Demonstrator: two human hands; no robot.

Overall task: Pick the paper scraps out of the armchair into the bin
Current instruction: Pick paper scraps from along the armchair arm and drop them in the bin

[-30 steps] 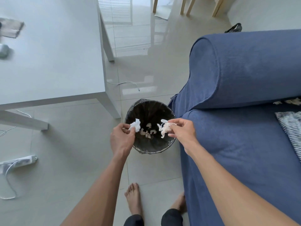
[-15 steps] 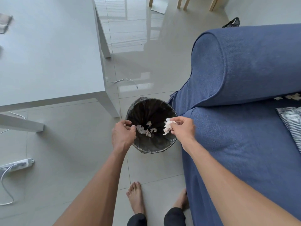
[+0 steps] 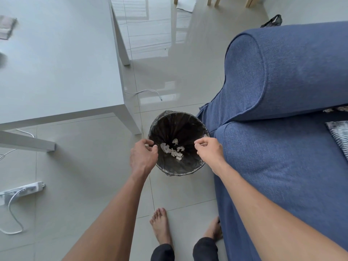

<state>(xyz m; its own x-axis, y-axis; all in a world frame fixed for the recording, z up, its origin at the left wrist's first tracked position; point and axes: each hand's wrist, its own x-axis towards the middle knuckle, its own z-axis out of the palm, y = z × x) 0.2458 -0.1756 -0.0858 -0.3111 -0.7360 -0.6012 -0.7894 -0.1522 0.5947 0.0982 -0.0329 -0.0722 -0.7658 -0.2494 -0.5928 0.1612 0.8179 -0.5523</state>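
Tiled floor (image 3: 84, 157): bin (image 3: 175, 125) of paper scraps (image 3: 174, 150) beside blue armchair (image 3: 282, 157); left hand (image 3: 143, 157) and right hand (image 3: 209, 150) hover above, loosely curled, seemingly empty.

The crumpled white paper scraps (image 3: 166, 147) have dropped into the round black-lined bin (image 3: 175, 127). The left hand (image 3: 144, 157) and right hand (image 3: 209, 150) now hold nothing.
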